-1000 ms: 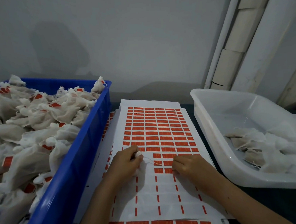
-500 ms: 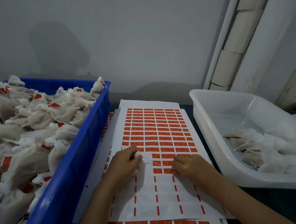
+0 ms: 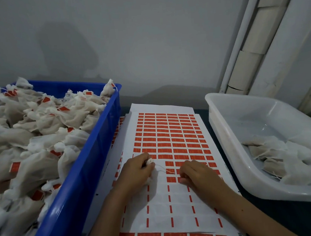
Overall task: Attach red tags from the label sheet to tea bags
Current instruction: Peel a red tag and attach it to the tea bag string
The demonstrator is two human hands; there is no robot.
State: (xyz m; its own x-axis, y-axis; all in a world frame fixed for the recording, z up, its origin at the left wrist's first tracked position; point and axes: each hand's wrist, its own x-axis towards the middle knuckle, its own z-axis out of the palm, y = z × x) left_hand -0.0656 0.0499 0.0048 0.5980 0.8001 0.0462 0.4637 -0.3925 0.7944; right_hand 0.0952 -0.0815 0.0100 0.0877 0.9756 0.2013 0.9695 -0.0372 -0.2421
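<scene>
The label sheet [image 3: 170, 135] is a long white paper lying flat on the table, with many small red tags [image 3: 164, 145] in neat rows on its far part, while on the near part most tags are gone and only thin red strips remain between white empty places. One tea bag [image 3: 152, 175], white and soft, lies on the sheet mostly hidden, and its thin white string [image 3: 161, 168] runs across to a red tag [image 3: 170, 171].
</scene>
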